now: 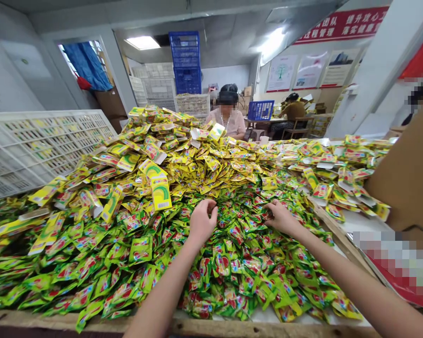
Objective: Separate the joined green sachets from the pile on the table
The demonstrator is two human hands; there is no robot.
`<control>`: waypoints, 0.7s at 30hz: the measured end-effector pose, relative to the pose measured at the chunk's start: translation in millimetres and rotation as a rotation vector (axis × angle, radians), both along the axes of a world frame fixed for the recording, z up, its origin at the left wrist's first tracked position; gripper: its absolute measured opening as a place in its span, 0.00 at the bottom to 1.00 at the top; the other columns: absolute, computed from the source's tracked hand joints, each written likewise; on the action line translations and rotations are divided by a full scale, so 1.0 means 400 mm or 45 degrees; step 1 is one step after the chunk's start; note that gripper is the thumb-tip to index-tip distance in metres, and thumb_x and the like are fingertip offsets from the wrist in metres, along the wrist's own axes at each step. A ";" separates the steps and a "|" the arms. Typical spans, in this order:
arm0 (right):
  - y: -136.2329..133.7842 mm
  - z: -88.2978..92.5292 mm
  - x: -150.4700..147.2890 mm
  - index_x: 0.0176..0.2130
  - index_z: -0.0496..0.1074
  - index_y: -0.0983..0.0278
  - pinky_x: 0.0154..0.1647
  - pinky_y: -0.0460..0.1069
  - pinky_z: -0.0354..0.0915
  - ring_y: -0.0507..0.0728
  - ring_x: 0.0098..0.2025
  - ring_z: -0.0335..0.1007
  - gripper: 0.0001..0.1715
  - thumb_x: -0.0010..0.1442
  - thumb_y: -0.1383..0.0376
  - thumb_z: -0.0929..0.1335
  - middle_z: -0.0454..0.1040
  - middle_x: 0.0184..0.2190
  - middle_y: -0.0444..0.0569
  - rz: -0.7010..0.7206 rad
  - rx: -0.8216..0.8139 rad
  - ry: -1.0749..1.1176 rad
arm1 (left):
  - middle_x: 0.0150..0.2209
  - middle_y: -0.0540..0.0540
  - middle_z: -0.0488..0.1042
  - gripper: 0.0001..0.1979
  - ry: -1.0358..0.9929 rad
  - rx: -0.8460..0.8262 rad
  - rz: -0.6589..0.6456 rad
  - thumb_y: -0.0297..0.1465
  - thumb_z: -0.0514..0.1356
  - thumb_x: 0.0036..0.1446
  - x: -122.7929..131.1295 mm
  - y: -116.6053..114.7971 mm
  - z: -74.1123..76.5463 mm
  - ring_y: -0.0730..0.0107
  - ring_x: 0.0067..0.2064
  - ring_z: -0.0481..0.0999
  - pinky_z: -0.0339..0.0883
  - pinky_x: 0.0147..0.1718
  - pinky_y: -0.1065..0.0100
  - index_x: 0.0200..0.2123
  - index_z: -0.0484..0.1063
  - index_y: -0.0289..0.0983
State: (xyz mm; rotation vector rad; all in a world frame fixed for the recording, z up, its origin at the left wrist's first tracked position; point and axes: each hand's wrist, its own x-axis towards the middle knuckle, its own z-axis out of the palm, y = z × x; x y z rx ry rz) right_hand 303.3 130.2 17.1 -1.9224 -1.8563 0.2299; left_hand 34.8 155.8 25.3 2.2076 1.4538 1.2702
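A deep heap of small green sachets [141, 249] with red fruit prints lies in front of me. My left hand [202, 219] is over the middle of it, thumb and fingers curved and apart, with no sachet visible between them. To the right, my right hand [281, 217] reaches down at the sachets, its fingers bent and spaced from the thumb; the fingertips partly blend into the heap. Behind my hands rises a bank of yellow sachets [211, 164]. A yellow printed carton [161, 192] rests on the heap left of my left hand.
Many yellow cartons [127, 159] are piled at the left, beside a white plastic crate [49, 150]. More cartons [320, 190] lie beyond a wooden strip [338, 230] at the right. A wooden edge [204, 327] borders the table's front. One person [227, 115] sits opposite.
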 end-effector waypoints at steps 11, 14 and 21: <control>-0.059 0.067 -0.095 0.33 0.71 0.64 0.33 0.50 0.64 0.56 0.28 0.69 0.24 0.57 0.47 0.61 0.74 0.24 0.48 -0.086 0.303 0.663 | 0.37 0.36 0.73 0.06 0.284 -0.244 0.095 0.19 0.56 0.50 0.089 0.163 0.076 0.51 0.46 0.74 0.64 0.45 0.56 0.29 0.68 0.34; -0.063 0.036 -0.134 0.30 0.71 0.64 0.28 0.49 0.64 0.55 0.24 0.68 0.27 0.52 0.43 0.63 0.73 0.22 0.47 -0.054 0.279 0.880 | 0.32 0.42 0.73 0.04 0.213 -0.256 0.050 0.24 0.55 0.53 0.062 0.138 0.098 0.58 0.41 0.75 0.65 0.43 0.60 0.27 0.65 0.36; -0.080 -0.021 -0.158 0.26 0.74 0.63 0.36 0.52 0.66 0.59 0.33 0.72 0.20 0.42 0.49 0.72 0.77 0.27 0.49 -0.017 0.214 1.184 | 0.23 0.52 0.68 0.12 -0.048 -0.432 -0.279 0.40 0.51 0.57 0.045 -0.013 0.101 0.71 0.26 0.72 0.67 0.28 0.69 0.28 0.60 0.39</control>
